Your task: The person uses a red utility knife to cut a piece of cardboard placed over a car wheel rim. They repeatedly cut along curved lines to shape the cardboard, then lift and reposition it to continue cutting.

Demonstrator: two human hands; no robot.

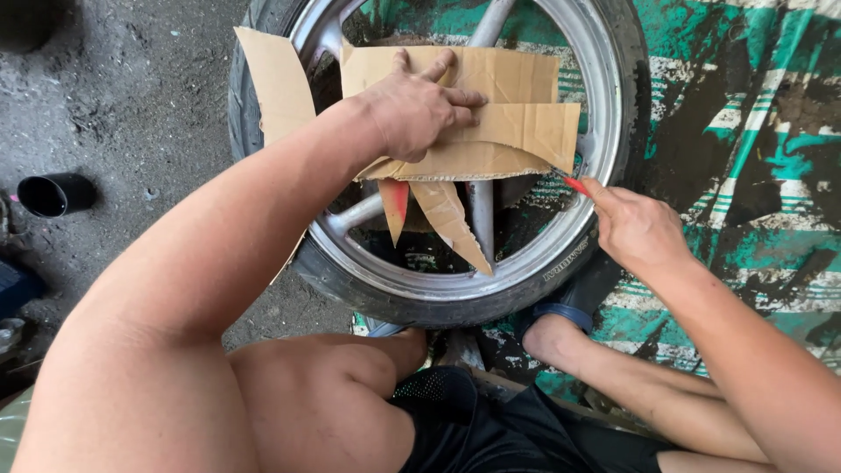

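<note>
A silver spoked wheel [574, 245] with a black tyre lies flat in front of me. Torn brown cardboard pieces [517, 131] cover its middle and upper left. My left hand [416, 105] presses flat on the cardboard over the hub, fingers spread. My right hand [635, 229] is at the wheel's right rim, pinching a small red-tipped tool [575, 185] whose point touches the edge of the cardboard. One hanging cardboard strip [394, 206] carries a red smear.
A green and white striped mat [753, 175], stained dark, lies under the wheel on the right. Grey dirty floor is on the left with a black cylinder [54, 194]. My bent knees and a blue sandal [569, 311] are just below the tyre.
</note>
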